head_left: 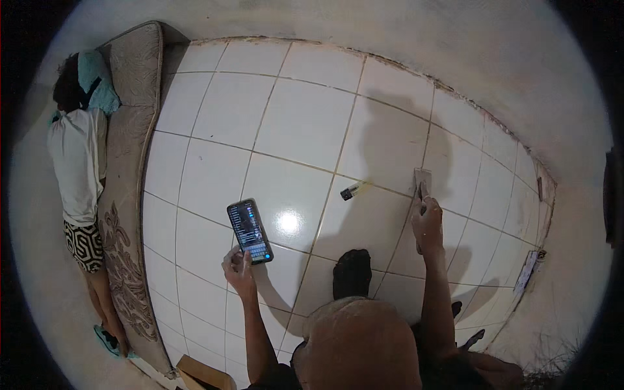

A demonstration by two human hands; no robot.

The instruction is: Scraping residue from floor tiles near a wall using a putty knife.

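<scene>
Ok so the small dark thing (350, 192) mid-floor can't really be made out, and the cardboard box (203, 376) at near left is cut off. The left hand (240, 268) is placed at the near end of the lit phone (240, 220), left of middle; whether it's gripped or just touched can't be told. A flat scraper (423, 176) is clenched in the right hand (427, 226), forearm stretched forward. Some near floor is blocked by a bare knee (361, 344) and a dark-socked foot (351, 274). Another person (79, 166) is seen along the couch (125, 227), left.
</scene>
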